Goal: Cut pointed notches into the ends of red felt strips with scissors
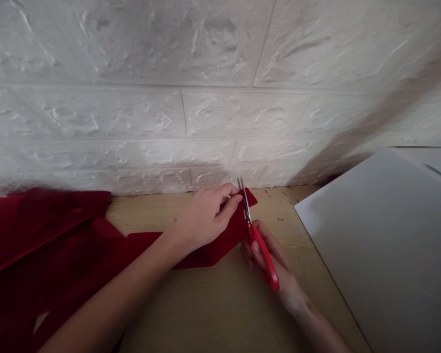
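My left hand (206, 213) pinches the upper edge of a strip of dark red fabric (202, 257) between thumb and fingertips. The strip runs left beneath my forearm toward a larger heap of the same red cloth. In my right hand (270, 250) are red-handled scissors (266, 257), their metal blades pointing away from me and slightly apart. The blades cross the fabric close to its right end, just beside my left fingertips. A small corner of red cloth shows to the right of the blades. Some of my right fingers are hidden behind the handles.
The red cloth heap (51, 255) covers the left side of the wooden tabletop (213, 314). A white box-like object (385, 235) stands at the right. Behind the table rises a white brick-patterned wall (220, 113). Tiny red scraps lie along the table's back edge.
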`<state>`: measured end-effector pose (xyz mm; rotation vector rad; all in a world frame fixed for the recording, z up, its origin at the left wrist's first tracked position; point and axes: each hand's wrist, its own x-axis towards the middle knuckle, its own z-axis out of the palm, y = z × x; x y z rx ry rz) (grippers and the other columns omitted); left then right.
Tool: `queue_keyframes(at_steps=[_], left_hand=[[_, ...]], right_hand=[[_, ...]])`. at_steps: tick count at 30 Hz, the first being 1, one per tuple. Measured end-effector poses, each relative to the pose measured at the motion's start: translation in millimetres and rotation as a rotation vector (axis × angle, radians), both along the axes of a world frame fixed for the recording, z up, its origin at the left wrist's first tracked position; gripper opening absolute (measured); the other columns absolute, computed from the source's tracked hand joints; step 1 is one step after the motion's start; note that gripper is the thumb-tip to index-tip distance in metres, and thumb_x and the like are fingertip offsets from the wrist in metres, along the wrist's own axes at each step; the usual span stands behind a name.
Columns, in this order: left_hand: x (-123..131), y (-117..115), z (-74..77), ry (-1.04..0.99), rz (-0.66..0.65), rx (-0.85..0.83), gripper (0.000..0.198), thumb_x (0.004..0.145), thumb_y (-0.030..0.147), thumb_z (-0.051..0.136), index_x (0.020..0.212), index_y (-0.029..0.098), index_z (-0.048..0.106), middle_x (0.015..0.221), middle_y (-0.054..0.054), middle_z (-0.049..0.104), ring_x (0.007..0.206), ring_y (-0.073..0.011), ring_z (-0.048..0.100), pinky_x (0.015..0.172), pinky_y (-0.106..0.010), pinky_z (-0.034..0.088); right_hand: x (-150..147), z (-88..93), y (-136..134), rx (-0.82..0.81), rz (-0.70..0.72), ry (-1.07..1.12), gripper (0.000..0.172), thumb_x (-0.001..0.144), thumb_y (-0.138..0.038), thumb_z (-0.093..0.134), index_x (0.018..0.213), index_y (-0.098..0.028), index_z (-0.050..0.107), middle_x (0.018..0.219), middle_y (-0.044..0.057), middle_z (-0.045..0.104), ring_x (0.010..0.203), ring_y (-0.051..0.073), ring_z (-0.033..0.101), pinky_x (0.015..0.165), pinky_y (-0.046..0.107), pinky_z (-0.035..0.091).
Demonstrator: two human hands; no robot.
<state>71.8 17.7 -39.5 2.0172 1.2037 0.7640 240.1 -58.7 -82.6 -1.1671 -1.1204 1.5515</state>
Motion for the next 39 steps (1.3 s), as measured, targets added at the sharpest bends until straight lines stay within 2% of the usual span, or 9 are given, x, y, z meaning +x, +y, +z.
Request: queue_keyframes(at_steps=[4, 9, 23, 26, 30, 39], left_hand=[[1, 0, -1.4, 0.007, -0.015, -0.01, 0.026, 0.1, 0.035, 0.043, 0.086, 0.02, 0.059, 0.066, 0.004, 0.058, 0.058, -0.0106, 0.046, 0.058, -0.027, 0.031], [1, -1, -2.4, 0.026, -0.026, -0.047, 0.027, 0.101, 0.036, 0.042, 0.088, 0.02, 0.061, 0.069, 0.003, 0.06, 0.062, -0.0118, 0.048, 0.059, -0.028, 0.032], [1, -1, -1.8, 0.034, -0.031, -0.054, 0.028, 0.1, 0.035, 0.043, 0.085, 0.02, 0.06, 0.066, 0.004, 0.057, 0.059, -0.0111, 0.046, 0.058, -0.028, 0.031], [1, -1, -3.4, 0.022, -0.054, -0.033, 0.029, 0.101, 0.034, 0.043, 0.08, 0.019, 0.056, 0.067, 0.004, 0.058, 0.06, -0.0099, 0.046, 0.059, -0.027, 0.032], [1, -1, -2.5, 0.016, -0.047, -0.033, 0.029, 0.102, 0.037, 0.042, 0.083, 0.02, 0.057, 0.068, 0.005, 0.058, 0.061, -0.0102, 0.047, 0.059, -0.028, 0.031], [1, -4, 3.5, -0.016, -0.018, -0.023, 0.026, 0.101, 0.037, 0.044, 0.087, 0.02, 0.059, 0.07, 0.004, 0.062, 0.063, -0.0109, 0.051, 0.062, -0.029, 0.034]], right_hand=[[0, -1.5, 3, -0.015, -0.032, 0.039, 0.049, 0.08, -0.068, 0.07, 0.08, -0.023, 0.049, 0.066, -0.005, 0.039, 0.057, 0.011, 0.028, 0.051, 0.026, 0.026], [1, -6.2, 6, -0.031, -0.025, 0.089, 0.051, 0.078, -0.067, 0.073, 0.078, -0.023, 0.047, 0.064, -0.006, 0.038, 0.053, 0.009, 0.028, 0.048, 0.025, 0.023], [1, -10.2, 6, 0.01, -0.043, 0.06, 0.044, 0.084, -0.061, 0.07, 0.079, -0.023, 0.05, 0.059, -0.007, 0.039, 0.046, 0.008, 0.029, 0.041, 0.023, 0.021], [1, -14.2, 6, 0.002, -0.066, 0.116, 0.041, 0.085, -0.059, 0.07, 0.08, -0.023, 0.05, 0.059, -0.008, 0.039, 0.043, 0.007, 0.032, 0.041, 0.022, 0.027], [4, -18.1, 8, 0.02, -0.129, 0.147, 0.036, 0.087, -0.056, 0.069, 0.086, -0.022, 0.056, 0.064, -0.006, 0.043, 0.051, 0.009, 0.041, 0.048, 0.023, 0.036], [3, -9.7, 0, 0.079, -0.068, 0.039, 0.037, 0.086, -0.057, 0.07, 0.092, -0.024, 0.055, 0.076, -0.003, 0.048, 0.062, 0.011, 0.042, 0.056, 0.023, 0.038]])
